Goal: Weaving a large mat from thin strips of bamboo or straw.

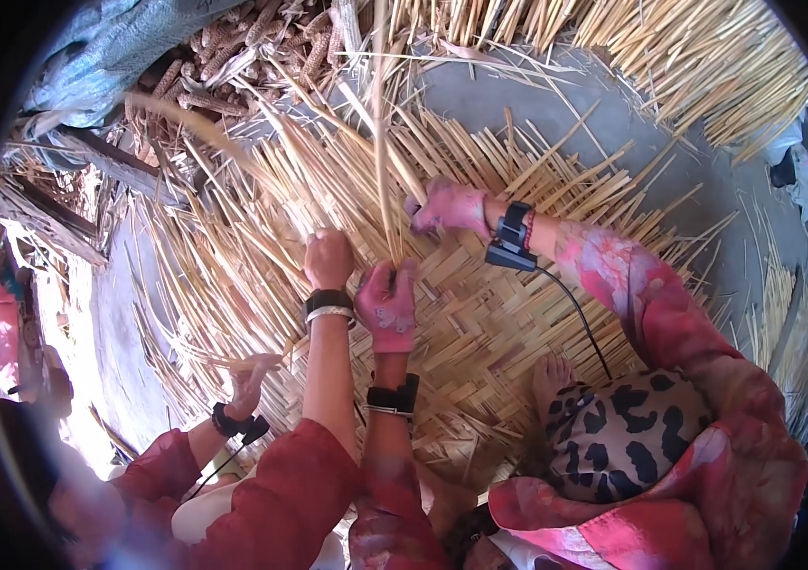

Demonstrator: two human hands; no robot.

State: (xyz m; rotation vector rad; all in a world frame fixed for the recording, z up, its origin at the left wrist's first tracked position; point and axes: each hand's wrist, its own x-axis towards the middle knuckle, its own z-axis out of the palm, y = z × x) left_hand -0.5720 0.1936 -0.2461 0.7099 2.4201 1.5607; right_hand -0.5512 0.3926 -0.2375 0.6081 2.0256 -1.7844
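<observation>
A partly woven reed mat, pale yellow with a slanting weave, lies on the ground with loose ends fanning out around it. My left hand, in a pink glove, is closed on upright reed strips near the mat's middle. Beyond it and to the right, my right hand, also pink-gloved, has its fingers curled round a reed strip at the edge of the weave. Close by on the left, another person's bare hand presses among the strips. That person's other hand grips strips nearer the lower left.
Corn cobs lie in a heap at the far left, beside a pale blue sack. Loose reed stalks are spread at the far right. A leopard-patterned trouser leg and a bare foot are close to the mat.
</observation>
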